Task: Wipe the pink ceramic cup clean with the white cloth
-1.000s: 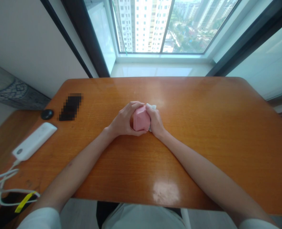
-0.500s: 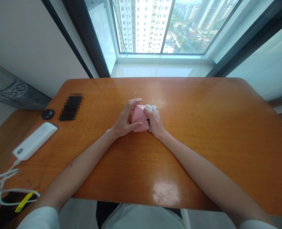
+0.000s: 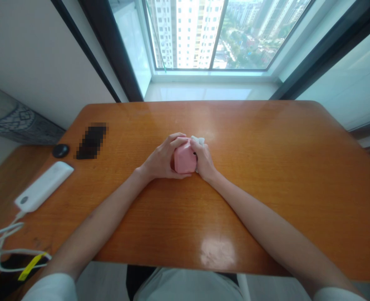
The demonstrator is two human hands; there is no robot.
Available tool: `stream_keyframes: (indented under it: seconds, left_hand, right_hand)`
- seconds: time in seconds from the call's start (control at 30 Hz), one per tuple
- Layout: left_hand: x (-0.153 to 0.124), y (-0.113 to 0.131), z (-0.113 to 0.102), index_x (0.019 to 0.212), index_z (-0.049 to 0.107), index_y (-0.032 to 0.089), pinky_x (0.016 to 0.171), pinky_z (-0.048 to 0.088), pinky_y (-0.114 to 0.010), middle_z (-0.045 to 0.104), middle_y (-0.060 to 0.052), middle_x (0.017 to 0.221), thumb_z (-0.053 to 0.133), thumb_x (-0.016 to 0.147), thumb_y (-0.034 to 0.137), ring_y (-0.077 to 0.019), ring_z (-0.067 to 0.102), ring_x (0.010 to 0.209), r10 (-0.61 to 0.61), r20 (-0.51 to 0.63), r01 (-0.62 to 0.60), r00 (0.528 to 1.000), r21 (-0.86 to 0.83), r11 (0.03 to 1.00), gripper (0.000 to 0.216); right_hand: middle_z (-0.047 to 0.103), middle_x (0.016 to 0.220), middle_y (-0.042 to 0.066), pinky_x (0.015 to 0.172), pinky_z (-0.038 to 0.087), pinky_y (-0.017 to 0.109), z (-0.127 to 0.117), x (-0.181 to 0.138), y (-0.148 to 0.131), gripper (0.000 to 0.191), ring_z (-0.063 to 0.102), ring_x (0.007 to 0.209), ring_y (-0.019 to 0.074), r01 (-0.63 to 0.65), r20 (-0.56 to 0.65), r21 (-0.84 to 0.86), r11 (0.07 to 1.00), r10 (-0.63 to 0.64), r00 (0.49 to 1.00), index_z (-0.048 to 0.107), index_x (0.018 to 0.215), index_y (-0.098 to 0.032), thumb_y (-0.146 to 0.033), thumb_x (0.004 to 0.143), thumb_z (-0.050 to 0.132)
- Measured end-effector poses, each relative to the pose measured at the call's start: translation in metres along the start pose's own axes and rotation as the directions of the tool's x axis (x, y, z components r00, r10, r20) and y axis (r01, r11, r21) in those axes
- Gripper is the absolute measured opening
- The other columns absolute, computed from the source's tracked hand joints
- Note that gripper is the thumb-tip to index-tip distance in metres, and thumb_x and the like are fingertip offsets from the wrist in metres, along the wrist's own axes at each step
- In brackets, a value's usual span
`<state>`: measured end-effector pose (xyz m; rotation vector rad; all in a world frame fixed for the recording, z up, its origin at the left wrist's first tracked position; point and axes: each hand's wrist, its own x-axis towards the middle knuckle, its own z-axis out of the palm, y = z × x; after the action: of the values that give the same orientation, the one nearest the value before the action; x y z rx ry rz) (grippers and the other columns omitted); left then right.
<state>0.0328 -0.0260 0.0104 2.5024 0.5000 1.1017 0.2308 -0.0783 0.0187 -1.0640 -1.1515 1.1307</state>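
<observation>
A small pink box-like object (image 3: 185,159) is between my two hands above the middle of the table; its exact kind does not show. My left hand (image 3: 163,159) curves around its left side, fingers over the top and thumb along the lower edge. On the other side, my right hand (image 3: 204,161) grips a crumpled white tissue or cloth (image 3: 198,140) and presses it to the pink object's right side, thumb on top. A small dark spot shows on the pink object beside the right thumb. Its underside and right face are hidden.
A brown wooden table (image 3: 266,167) spreads beneath my hands. At the left lie a white power strip (image 3: 44,187) with a white cable (image 3: 8,234), a round black object (image 3: 60,151) and a blurred-out dark item (image 3: 91,141). A window (image 3: 210,37) rises behind the far edge.
The pink object has turned within my hands and shows a different face. My left hand has shifted its hold, its thumb moving down to the lower edge. My right hand stays nearly in place.
</observation>
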Motion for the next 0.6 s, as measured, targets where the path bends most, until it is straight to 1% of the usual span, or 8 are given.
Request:
stream_keyframes:
  seconds: [0.07,0.13,0.2,0.3,0.4,0.47,0.53,0.6]
  left_hand:
    - [0.001,0.004,0.004,0.165,0.048,0.03,0.12,0.063,-0.055,0.064,-0.017,0.158,0.106,0.07,0.064,-0.0402,0.071,0.142,-0.055,-0.036,0.053,0.998,-0.059,0.997,0.116]
    - [0.001,0.008,0.008,0.161,0.05,0.028,0.109,0.066,-0.05,0.07,-0.015,0.15,0.102,0.074,0.065,-0.0356,0.077,0.127,-0.2,-0.033,0.194,0.979,-0.135,0.972,0.107]
    - [0.001,0.01,0.012,0.157,0.053,0.026,0.1,0.066,-0.046,0.074,-0.013,0.142,0.095,0.082,0.068,-0.0313,0.079,0.115,-0.344,0.003,0.337,0.939,-0.213,0.917,0.096]
    - [0.0,0.01,0.016,0.155,0.054,0.026,0.1,0.065,-0.046,0.075,-0.013,0.142,0.09,0.086,0.074,-0.0325,0.078,0.116,-0.406,0.038,0.398,0.913,-0.298,0.867,0.092]
    - [-0.002,0.007,0.017,0.162,0.051,0.027,0.107,0.064,-0.05,0.071,-0.015,0.149,0.09,0.087,0.076,-0.0353,0.076,0.126,-0.371,0.039,0.362,0.928,-0.329,0.872,0.098]
    - [-0.003,0.003,0.015,0.171,0.042,0.029,0.117,0.062,-0.055,0.062,-0.018,0.163,0.089,0.09,0.076,-0.0381,0.071,0.14,-0.303,0.01,0.291,0.953,-0.299,0.909,0.105]
    - [-0.004,-0.002,0.01,0.178,0.033,0.033,0.129,0.055,-0.062,0.048,-0.02,0.176,0.092,0.088,0.076,-0.0422,0.059,0.158,-0.169,-0.014,0.162,0.985,-0.216,0.963,0.116]
    - [-0.005,-0.008,0.003,0.181,0.03,0.036,0.136,0.048,-0.068,0.039,-0.021,0.184,0.098,0.08,0.079,-0.0462,0.047,0.169,-0.023,0.019,0.025,1.0,-0.108,0.994,0.129]
  right_hand:
    - [0.057,0.081,-0.001,0.066,0.044,0.032,-0.001,0.0,0.0,0.057,0.051,0.074,0.0172,0.024,0.011,-0.004,1.0,-0.024,1.0,0.065,0.087,-0.025,-0.08,0.099,0.066]
    - [0.06,0.084,0.0,0.069,0.047,0.033,-0.002,-0.001,0.0,0.056,0.053,0.077,0.0181,0.036,0.023,-0.005,0.999,-0.036,0.999,0.067,0.09,-0.025,-0.079,0.098,0.068]
    - [0.059,0.083,0.0,0.068,0.045,0.032,-0.002,-0.001,-0.001,0.055,0.053,0.076,0.0175,0.035,0.029,-0.012,0.999,-0.035,0.999,0.068,0.089,-0.024,-0.079,0.097,0.07]
    - [0.056,0.078,-0.002,0.064,0.042,0.032,-0.002,-0.002,-0.003,0.056,0.049,0.072,0.0163,0.015,0.029,-0.022,1.0,-0.014,0.999,0.065,0.085,-0.024,-0.079,0.095,0.072]
    - [0.054,0.076,-0.002,0.063,0.04,0.032,-0.001,-0.003,-0.004,0.054,0.048,0.071,0.0158,-0.014,0.024,-0.015,1.0,0.014,1.0,0.064,0.084,-0.024,-0.077,0.094,0.073]
    - [0.054,0.075,-0.003,0.063,0.04,0.032,0.0,-0.003,-0.005,0.052,0.047,0.07,0.0154,-0.022,0.019,-0.008,1.0,0.022,1.0,0.064,0.085,-0.024,-0.074,0.095,0.072]
    - [0.053,0.075,-0.003,0.063,0.039,0.032,0.0,-0.002,-0.005,0.05,0.046,0.07,0.0148,-0.016,0.014,0.004,1.0,0.016,1.0,0.063,0.084,-0.024,-0.072,0.096,0.072]
    - [0.053,0.076,-0.004,0.063,0.038,0.031,0.0,-0.002,-0.005,0.049,0.046,0.07,0.0145,-0.012,0.013,0.03,0.999,0.012,1.0,0.062,0.084,-0.025,-0.071,0.097,0.072]
